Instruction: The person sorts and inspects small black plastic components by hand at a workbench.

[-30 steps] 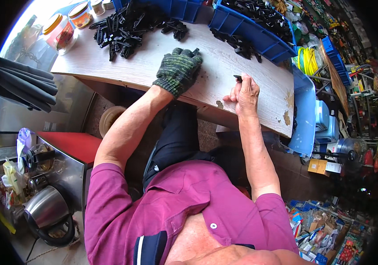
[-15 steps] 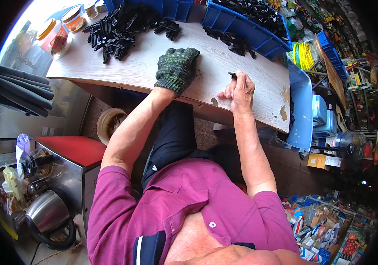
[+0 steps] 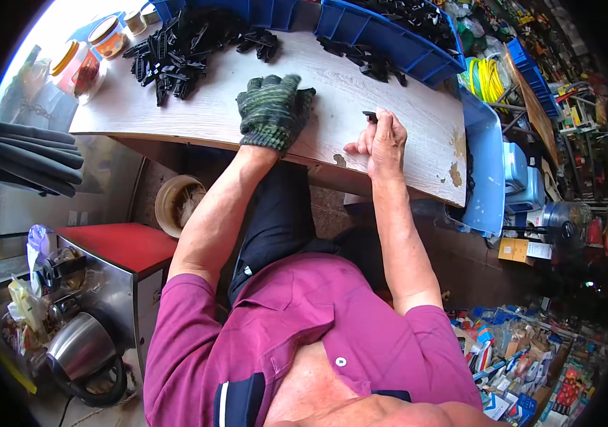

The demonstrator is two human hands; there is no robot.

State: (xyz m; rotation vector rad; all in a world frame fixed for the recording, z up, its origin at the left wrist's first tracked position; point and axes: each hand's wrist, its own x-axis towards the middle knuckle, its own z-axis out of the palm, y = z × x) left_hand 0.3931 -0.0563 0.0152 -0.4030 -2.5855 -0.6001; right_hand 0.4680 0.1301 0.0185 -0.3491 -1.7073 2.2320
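My left hand (image 3: 267,117), in a dark green knitted glove, rests near the front of the pale wooden table (image 3: 211,107). Its fingers are curled, and a black plastic part (image 3: 307,97) sticks out on its right side; the rest of that part is hidden. My bare right hand (image 3: 386,144) pinches a small black piece (image 3: 369,116) between thumb and forefinger, over the table to the right. Beyond the left hand lies a heap of black plastic parts (image 3: 176,60). A smaller group of them (image 3: 364,58) lies beyond the right hand.
Blue crates (image 3: 389,41) holding black parts stand along the far edge. Lidded jars (image 3: 76,64) occupy the far left corner. A light blue bin (image 3: 485,167) is against the right end. A bucket (image 3: 176,203) and a red-topped cabinet (image 3: 119,245) are below left.
The view has shifted slightly. My gloved left hand has turned a little, and more of the black part shows beside it. My right hand keeps its pinch on the small black piece.
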